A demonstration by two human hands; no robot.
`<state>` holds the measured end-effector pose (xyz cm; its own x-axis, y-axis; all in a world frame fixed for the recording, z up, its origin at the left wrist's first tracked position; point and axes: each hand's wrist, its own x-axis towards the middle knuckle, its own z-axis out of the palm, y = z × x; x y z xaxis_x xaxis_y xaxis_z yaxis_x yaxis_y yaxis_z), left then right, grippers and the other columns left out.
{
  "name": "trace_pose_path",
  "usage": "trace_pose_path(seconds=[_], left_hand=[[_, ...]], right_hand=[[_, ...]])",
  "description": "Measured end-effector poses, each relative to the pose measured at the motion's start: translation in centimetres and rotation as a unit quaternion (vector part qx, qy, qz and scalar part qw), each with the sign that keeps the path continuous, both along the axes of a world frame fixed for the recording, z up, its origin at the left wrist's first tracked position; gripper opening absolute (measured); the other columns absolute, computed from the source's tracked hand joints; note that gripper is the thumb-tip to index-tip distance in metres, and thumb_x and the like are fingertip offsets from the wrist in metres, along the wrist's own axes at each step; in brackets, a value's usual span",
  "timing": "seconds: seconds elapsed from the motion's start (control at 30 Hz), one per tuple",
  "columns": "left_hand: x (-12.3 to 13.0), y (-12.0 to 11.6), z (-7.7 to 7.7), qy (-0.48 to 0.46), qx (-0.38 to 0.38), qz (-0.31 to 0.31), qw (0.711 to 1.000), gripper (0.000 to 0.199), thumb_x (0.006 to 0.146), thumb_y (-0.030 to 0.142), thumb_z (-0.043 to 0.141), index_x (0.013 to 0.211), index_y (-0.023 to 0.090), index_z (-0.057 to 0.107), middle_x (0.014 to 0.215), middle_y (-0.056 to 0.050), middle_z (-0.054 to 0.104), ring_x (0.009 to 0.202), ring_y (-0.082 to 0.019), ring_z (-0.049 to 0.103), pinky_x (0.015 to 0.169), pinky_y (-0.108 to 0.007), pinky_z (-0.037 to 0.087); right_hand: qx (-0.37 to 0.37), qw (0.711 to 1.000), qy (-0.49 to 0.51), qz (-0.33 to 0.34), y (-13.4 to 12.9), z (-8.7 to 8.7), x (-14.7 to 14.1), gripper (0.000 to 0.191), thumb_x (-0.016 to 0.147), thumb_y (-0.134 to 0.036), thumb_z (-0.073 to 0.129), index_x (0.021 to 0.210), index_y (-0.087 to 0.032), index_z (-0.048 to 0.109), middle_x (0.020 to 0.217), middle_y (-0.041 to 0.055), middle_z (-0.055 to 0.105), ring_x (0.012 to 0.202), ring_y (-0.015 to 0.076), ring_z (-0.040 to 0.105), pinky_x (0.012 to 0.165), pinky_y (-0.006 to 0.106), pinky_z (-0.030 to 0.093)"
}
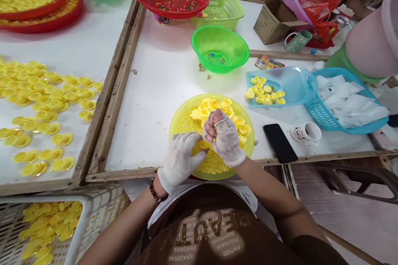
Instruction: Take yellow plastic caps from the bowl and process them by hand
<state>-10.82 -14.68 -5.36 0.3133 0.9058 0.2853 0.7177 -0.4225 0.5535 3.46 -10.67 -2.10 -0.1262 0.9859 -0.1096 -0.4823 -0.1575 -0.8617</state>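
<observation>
Both hands wear white knit gloves with bare fingertips and are over a yellow bowl (176, 112). The bowl holds small yellow pellets (214, 163) and, on its far right side, a heap of round yellow plastic caps (228, 105). My left hand (182, 157) is curved at the bowl's near left, fingers and thumb closed around what looks like a yellow cap (197, 147), partly hidden. My right hand (225, 136) is above the bowl's middle, fingers curled in and thumb pressed to them. What it pinches, if anything, is hidden.
A green basin (220, 47), a blue tray (280, 87) with some caps, a black phone (280, 143) and a mug (306, 132) surround the bowl. Wooden rails (102, 132) edge the table. Many caps (40, 91) lie left; a white crate (74, 232) stands below.
</observation>
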Motion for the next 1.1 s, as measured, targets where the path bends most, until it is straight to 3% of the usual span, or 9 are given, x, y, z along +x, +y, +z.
trace_pose_path(seconds=[0.17,0.37,0.53,0.6,0.63,0.73,0.8,0.93,1.1], left_hand=[[0.5,0.1,0.3,-0.014,-0.005,-0.003,1.000,0.019,0.084,0.025,0.069,0.101,0.020,0.062,0.101,-0.007,0.073,0.091,-0.027,0.068,0.084,-0.041,0.048],[0.1,0.1,0.0,-0.029,0.000,0.007,1.000,0.024,0.086,0.029,0.069,0.107,0.020,0.063,0.109,-0.008,0.073,0.101,-0.028,0.068,0.092,-0.043,0.050],[-0.5,0.0,-0.2,-0.088,-0.004,0.026,0.996,0.024,0.086,0.029,0.069,0.108,0.021,0.063,0.112,-0.008,0.072,0.106,-0.026,0.068,0.095,-0.043,0.052],[-1.4,0.0,0.1,-0.123,-0.009,0.048,0.991,0.024,0.087,0.031,0.071,0.107,0.021,0.064,0.110,-0.007,0.072,0.104,-0.024,0.068,0.094,-0.041,0.053],[-2.0,-0.1,0.3,-0.137,-0.011,0.062,0.989,0.024,0.087,0.032,0.071,0.107,0.020,0.064,0.109,-0.007,0.072,0.104,-0.023,0.067,0.094,-0.040,0.053],[-4.9,-0.2,0.8,-0.146,0.006,0.120,0.982,0.024,0.088,0.033,0.071,0.107,0.019,0.064,0.111,-0.008,0.070,0.106,-0.022,0.066,0.096,-0.037,0.053],[-7.9,-0.4,1.1,-0.109,0.028,0.185,0.976,0.022,0.087,0.032,0.069,0.104,0.019,0.065,0.111,-0.009,0.068,0.106,-0.022,0.065,0.097,-0.037,0.053],[-15.3,-2.1,1.0,0.007,0.026,0.357,0.934,0.025,0.086,0.036,0.065,0.104,0.018,0.065,0.105,-0.009,0.069,0.098,-0.023,0.065,0.092,-0.036,0.052],[-24.4,-3.6,-1.0,0.106,-0.018,0.544,0.832,0.035,0.081,0.045,0.065,0.104,0.018,0.066,0.098,-0.009,0.070,0.089,-0.026,0.064,0.084,-0.038,0.047]], right_hand=[[-0.001,0.999,0.026,-0.023,0.4,0.0,-0.6,0.050,0.088,-0.067,0.059,0.074,-0.023,0.041,0.058,-0.0079,0.038,0.050,0.0083,0.044,0.051,0.024,0.039],[-0.021,0.999,-0.008,-0.032,0.5,0.1,0.8,0.047,0.090,-0.064,0.059,0.076,-0.024,0.040,0.059,-0.0084,0.036,0.048,0.0076,0.034,0.047,0.022,0.031],[0.029,0.982,-0.184,0.017,-0.4,-0.3,2.6,0.036,0.096,-0.053,0.054,0.079,-0.024,0.044,0.061,-0.0073,0.039,0.050,0.0089,0.034,0.048,0.024,0.030],[0.096,0.927,-0.356,0.068,-1.3,-0.4,3.3,0.031,0.099,-0.046,0.053,0.079,-0.022,0.049,0.063,-0.0049,0.045,0.056,0.0108,0.042,0.056,0.027,0.036],[0.140,0.875,-0.452,0.099,-1.8,-0.4,3.6,0.028,0.100,-0.041,0.052,0.080,-0.022,0.052,0.067,-0.0031,0.050,0.060,0.0121,0.046,0.061,0.028,0.038],[0.259,0.667,-0.676,0.176,-2.9,-0.4,4.1,0.019,0.100,-0.031,0.051,0.087,-0.020,0.060,0.081,0.0030,0.061,0.071,0.0169,0.055,0.065,0.032,0.038],[0.318,0.574,-0.732,0.185,-3.1,-0.5,4.2,0.015,0.099,-0.030,0.052,0.095,-0.021,0.063,0.095,0.0066,0.065,0.080,0.0205,0.058,0.068,0.033,0.040],[0.382,0.515,-0.755,0.135,-2.1,-0.6,3.6,0.018,0.100,-0.024,0.049,0.111,-0.020,0.062,0.107,0.0100,0.065,0.088,0.0231,0.059,0.076,0.035,0.044],[0.373,0.415,-0.818,0.138,-0.6,-0.9,2.1,0.021,0.099,-0.014,0.045,0.112,-0.018,0.060,0.088,0.0097,0.062,0.079,0.0242,0.058,0.069,0.036,0.041]])
